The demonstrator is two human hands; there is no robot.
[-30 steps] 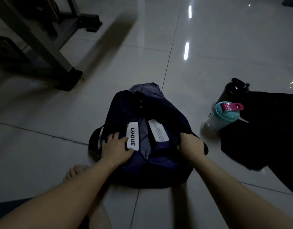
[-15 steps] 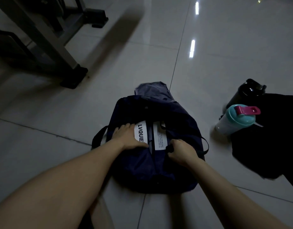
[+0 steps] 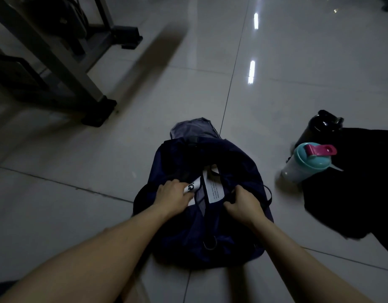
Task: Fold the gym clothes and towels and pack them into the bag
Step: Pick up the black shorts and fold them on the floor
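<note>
A dark navy bag [image 3: 228, 162] lies on the tiled floor in front of me, its top opening showing two white labels and a grey lining. My left hand [image 3: 174, 196] grips the left edge of the opening, over the label with black letters. My right hand [image 3: 243, 203] grips the right edge, fingers curled round a black strap. A dark garment [image 3: 350, 184] lies spread on the floor to the right, apart from the bag.
A clear shaker bottle with a teal lid and pink cap [image 3: 306, 164] and a black bottle [image 3: 319, 127] stand on the garment's left edge. A metal equipment frame with black feet [image 3: 64, 68] stands at the back left. Bare glossy tiles [image 3: 276, 51] stretch beyond.
Both hands have moved inward along the bag's opening, bringing its two edges closer together, so less of the labels shows. The bottles and the dark garment have not moved.
</note>
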